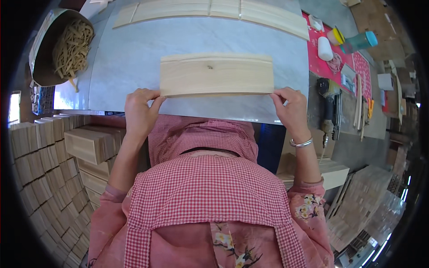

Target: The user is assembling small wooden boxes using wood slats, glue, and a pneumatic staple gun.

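Observation:
A pale wooden board (216,77) with a small dark knot spans the space between my two hands, over the grey-white tabletop (129,58). My left hand (142,109) pinches its near left corner between thumb and fingers. At the near right corner, my right hand (291,107), below which a silver bangle circles the wrist, grips in the same way. The near edge of the board faces me, and its underside is hidden. Farther back on the table lie long pale boards (214,10) side by side.
Left of the table stands a bin (42,58) of curled tan strips (73,49). Stacked wood blocks (42,165) fill the lower left. A power tool (328,109) hangs at the table's right side, near a red mat (316,53) with a white bottle (325,48) and a teal cup (359,41).

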`<act>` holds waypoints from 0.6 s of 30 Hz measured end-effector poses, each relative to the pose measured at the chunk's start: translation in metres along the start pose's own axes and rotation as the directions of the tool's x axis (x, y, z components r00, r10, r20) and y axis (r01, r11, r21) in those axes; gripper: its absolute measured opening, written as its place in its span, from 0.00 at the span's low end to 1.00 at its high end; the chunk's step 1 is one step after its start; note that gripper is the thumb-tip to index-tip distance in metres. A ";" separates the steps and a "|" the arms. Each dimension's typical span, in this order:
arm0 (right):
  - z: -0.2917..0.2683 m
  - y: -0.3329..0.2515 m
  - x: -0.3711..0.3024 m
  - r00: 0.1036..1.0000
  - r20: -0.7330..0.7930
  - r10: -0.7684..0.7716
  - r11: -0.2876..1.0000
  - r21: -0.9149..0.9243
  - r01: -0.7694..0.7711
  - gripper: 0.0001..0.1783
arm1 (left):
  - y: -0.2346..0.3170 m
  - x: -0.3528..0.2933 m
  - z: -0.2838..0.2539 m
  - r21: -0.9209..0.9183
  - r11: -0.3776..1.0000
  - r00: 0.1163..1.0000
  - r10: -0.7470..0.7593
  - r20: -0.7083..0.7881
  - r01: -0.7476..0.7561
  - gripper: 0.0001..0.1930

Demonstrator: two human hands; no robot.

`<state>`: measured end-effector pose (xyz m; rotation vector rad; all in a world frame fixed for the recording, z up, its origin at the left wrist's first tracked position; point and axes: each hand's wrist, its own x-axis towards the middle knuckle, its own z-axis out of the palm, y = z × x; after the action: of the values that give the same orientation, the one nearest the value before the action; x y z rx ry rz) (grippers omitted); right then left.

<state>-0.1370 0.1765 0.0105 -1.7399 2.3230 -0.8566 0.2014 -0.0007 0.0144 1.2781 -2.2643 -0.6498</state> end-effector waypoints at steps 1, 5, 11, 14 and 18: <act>-0.001 0.002 0.000 1.000 0.015 0.010 1.000 0.010 -0.010 0.04 | 0.001 0.001 -0.001 0.018 1.000 1.000 0.005 0.013 -0.005 0.07; -0.004 0.007 -0.004 0.997 0.049 0.055 0.998 0.020 -0.056 0.04 | 0.006 0.006 0.000 0.070 0.996 0.998 0.049 0.037 -0.051 0.07; -0.022 0.050 -0.024 0.969 -0.240 0.066 0.980 -0.167 -0.108 0.21 | -0.001 0.001 -0.001 0.138 0.989 0.998 0.041 0.039 -0.046 0.06; -0.054 0.115 -0.060 0.843 -0.401 0.360 0.722 -0.452 -0.523 0.32 | -0.002 -0.003 -0.001 0.156 0.986 0.998 0.062 0.013 -0.063 0.06; -0.070 0.166 -0.083 0.801 -0.278 0.530 0.668 -0.445 -0.596 0.34 | 0.000 0.003 -0.003 0.183 0.975 0.991 0.124 0.043 -0.129 0.06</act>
<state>-0.2789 0.3076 -0.0337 -0.9277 3.1186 -0.2351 0.2022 -0.0036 0.0168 1.2008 -2.4565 -0.4246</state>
